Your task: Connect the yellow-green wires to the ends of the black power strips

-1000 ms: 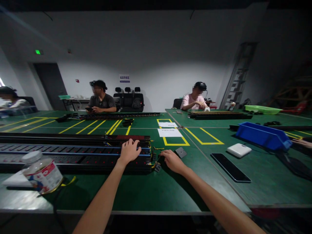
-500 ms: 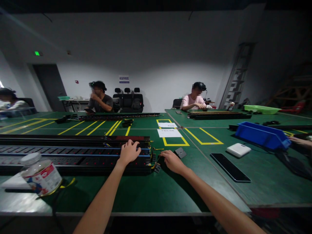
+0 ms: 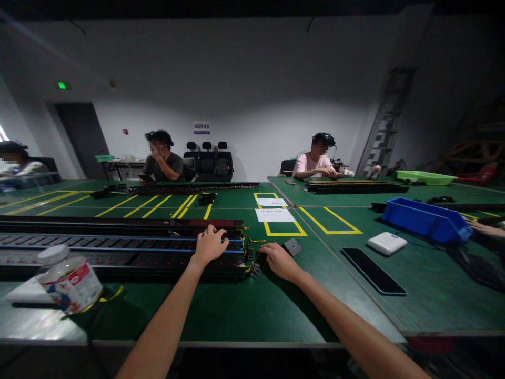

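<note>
Across the left of the green table lies a long black rail assembly [image 3: 158,258] with blue strips and small red dots along it. My left hand [image 3: 211,245] rests on it near its right end, fingers spread and gripping nothing. Just past that end is my right hand [image 3: 278,259], its fingertips pinched together beside short wires and a small black connector [image 3: 255,271]. What the pinch holds is too small and dark to make out. A dark square plate [image 3: 292,247] lies just beyond my right hand.
A clear jar [image 3: 71,284] stands at the front left. To the right lie a phone [image 3: 373,271], a white case [image 3: 386,243] and a blue bin [image 3: 426,218], with a co-worker's hand [image 3: 487,229] beside it. Paper sheets [image 3: 274,215] lie mid-table. Other people sit across the table.
Both my hands keep nearly the same place and pose. The view has shifted very slightly. Across the table, the pink-sleeved person's hands have moved a little to the right.
</note>
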`<state>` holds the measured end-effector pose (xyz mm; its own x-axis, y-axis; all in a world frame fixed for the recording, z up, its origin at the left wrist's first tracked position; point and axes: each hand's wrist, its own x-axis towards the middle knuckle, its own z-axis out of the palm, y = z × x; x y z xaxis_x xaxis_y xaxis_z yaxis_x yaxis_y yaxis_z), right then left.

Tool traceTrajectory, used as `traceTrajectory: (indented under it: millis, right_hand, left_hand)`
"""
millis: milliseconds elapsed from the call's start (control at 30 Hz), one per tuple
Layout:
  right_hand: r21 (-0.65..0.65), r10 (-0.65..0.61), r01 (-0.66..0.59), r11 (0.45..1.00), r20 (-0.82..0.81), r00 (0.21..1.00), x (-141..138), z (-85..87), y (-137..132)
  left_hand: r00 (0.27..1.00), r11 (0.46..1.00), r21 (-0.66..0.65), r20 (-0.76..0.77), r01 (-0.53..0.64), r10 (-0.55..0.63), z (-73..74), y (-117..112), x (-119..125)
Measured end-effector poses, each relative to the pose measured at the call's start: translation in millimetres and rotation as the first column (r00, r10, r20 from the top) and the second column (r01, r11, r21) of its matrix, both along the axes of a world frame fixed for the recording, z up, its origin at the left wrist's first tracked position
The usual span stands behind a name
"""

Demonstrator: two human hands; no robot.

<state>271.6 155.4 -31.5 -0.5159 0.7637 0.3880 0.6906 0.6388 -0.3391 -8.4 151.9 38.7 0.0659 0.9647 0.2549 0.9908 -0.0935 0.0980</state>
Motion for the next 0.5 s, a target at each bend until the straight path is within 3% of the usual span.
traceTrajectory:
  millis: [500]
  right_hand:
    - [-0.011, 0.003, -0.003, 1.000, 0.004, 1.000, 0.5, 2.1, -2.6]
  left_hand:
    - [1.000, 0.998, 0.065, 0.007, 0.014, -0.015, -4.9, -3.8, 0.3]
